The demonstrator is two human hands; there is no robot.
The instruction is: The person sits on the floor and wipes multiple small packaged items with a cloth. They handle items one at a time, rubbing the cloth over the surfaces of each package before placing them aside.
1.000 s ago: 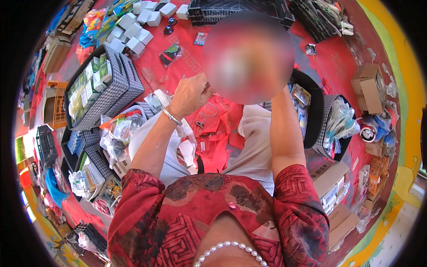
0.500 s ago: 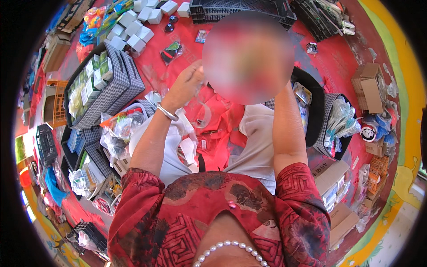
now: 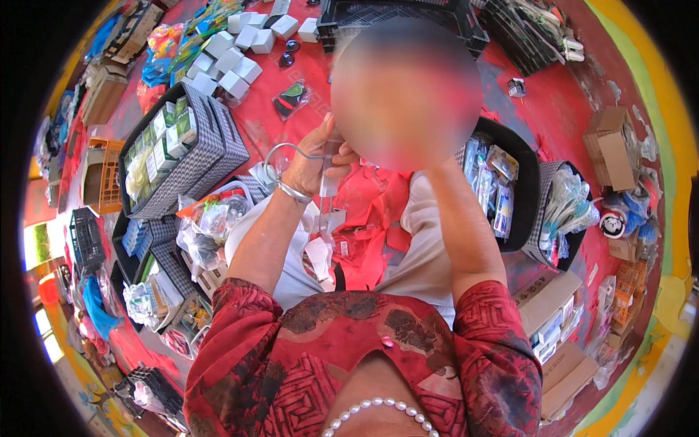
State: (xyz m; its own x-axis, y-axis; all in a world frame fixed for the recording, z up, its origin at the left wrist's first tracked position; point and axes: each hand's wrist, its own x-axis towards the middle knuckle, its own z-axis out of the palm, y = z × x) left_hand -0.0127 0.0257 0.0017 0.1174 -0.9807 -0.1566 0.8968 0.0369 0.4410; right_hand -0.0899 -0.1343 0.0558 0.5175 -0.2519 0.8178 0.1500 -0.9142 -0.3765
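Observation:
My left hand, with a silver bangle on its wrist, is raised in front of me left of the middle. Its fingers are closed round a clear plastic strip that hangs down below them. A thin pale wire loop curves out beside the same hand; I cannot tell whether it is joined to the strip. My right forearm reaches up and inward. A round blurred patch covers my right hand, so its fingers and anything in them are hidden.
Patterned baskets with boxed goods stand at left; a dark tub of packets and a bin of bagged items at right. White boxes, sunglasses and a black crate lie ahead on red sheeting.
The wire loop and clear strip now show plainly at my left hand. My right forearm has swung inward to the left. The whole view has shifted slightly.

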